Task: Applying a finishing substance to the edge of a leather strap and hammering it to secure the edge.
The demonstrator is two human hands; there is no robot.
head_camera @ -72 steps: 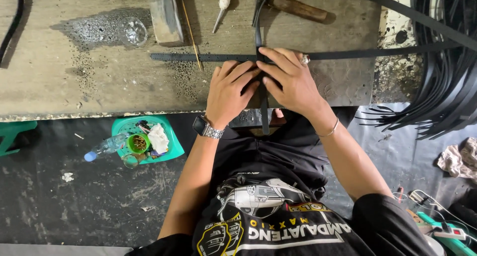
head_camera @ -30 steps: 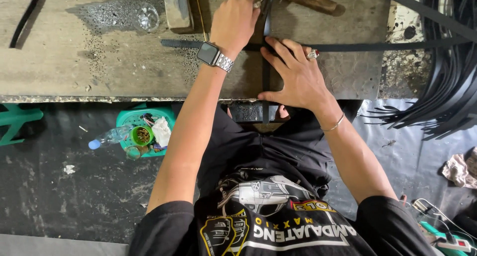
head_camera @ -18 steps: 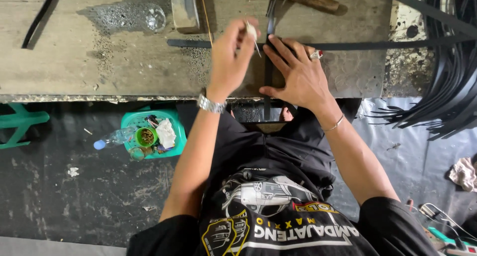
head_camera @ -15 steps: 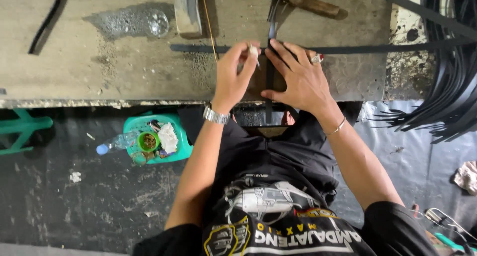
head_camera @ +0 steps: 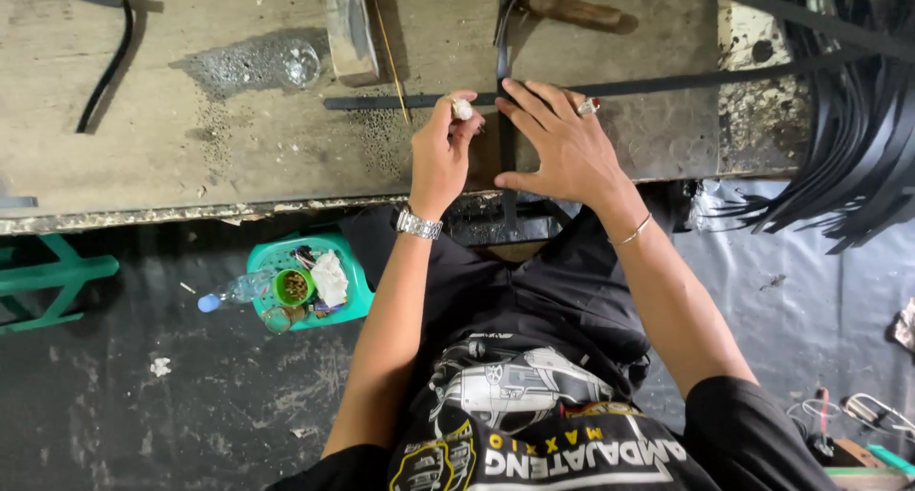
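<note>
Hands meet on the tabletop [head_camera: 191, 157]: left hand [head_camera: 440, 157] pinches a small white lump [head_camera: 462, 109]; right hand [head_camera: 562, 148] lies spread, pressing crossed black strips [head_camera: 504, 133].

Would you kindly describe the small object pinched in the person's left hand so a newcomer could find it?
On the worn wooden workbench, follow the long horizontal black strip to the left hand. At its fingertips sits a small whitish lump, the only pale thing among the dark strips.
</note>
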